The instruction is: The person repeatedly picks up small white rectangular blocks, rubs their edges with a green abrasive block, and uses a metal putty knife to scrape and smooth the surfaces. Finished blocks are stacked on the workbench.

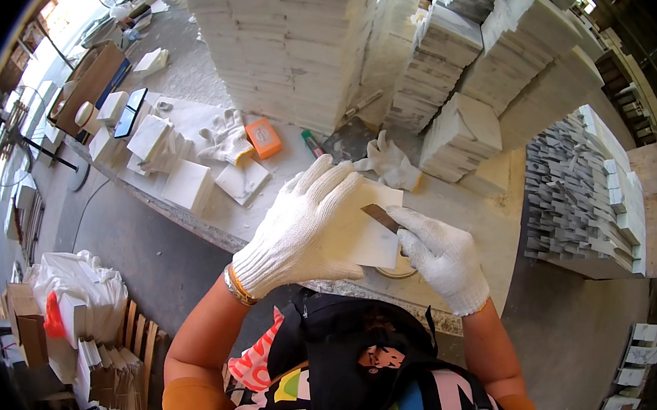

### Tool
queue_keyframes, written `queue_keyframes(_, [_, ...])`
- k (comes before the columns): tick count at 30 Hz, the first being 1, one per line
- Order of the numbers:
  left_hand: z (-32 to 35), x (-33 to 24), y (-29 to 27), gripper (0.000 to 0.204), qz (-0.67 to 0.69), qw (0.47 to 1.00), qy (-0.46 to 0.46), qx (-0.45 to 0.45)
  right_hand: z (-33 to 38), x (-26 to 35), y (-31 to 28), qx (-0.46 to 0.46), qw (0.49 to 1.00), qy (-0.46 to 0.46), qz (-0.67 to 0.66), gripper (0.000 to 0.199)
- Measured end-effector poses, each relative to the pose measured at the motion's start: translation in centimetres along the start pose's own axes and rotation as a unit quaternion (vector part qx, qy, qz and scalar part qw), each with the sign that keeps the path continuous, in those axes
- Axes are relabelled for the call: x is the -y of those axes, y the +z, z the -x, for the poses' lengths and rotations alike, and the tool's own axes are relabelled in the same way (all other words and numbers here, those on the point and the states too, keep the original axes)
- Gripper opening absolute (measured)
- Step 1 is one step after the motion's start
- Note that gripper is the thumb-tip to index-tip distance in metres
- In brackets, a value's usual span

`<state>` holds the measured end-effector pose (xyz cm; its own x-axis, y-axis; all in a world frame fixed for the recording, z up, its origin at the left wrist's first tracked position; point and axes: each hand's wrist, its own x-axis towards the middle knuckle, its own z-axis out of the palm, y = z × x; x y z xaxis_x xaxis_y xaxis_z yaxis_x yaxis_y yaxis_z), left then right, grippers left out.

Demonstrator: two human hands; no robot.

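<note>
Head view: both hands wear knitted white cotton gloves. The left hand (299,227) grips a flat, square white stone tile (369,233) above the dusty tabletop (455,201); the right hand (440,253) pinches a thin dark blade (382,217) against its smooth face. Stacked marble tiles (289,43) stand behind.

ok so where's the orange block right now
In the head view the orange block lies on the dusty workbench, up and left of the left hand, between a crumpled white glove and a green-capped marker.
</note>
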<state>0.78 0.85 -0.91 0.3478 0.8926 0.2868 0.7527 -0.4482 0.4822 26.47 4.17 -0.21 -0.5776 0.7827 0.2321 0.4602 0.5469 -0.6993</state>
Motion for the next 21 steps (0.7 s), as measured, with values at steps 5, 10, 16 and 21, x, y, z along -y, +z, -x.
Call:
queue_keyframes(5, [-0.1, 0.1, 0.2, 0.099, 0.013, 1.000, 0.008, -0.008, 1.7, 1.7, -0.3, 0.061, 0.998, -0.001, 0.031, 0.033])
queue_keyframes(10, [-0.4, -0.1, 0.1, 0.097, 0.028, 0.999, 0.010, -0.016, 2.6, 0.8, 0.2, 0.009, 0.997, -0.082, 0.011, 0.037])
queue_keyframes(16, [-0.4, 0.1, -0.1, 0.094, 0.027, 0.999, 0.026, -0.022, 0.9, 0.9, -0.2, 0.021, 1.000, 0.008, 0.010, 0.031])
queue_keyframes(21, [-0.5, 0.1, 0.2, 0.093, 0.036, 0.999, 0.023, -0.032, 2.7, 1.2, 0.4, 0.010, 0.999, -0.046, 0.018, 0.033])
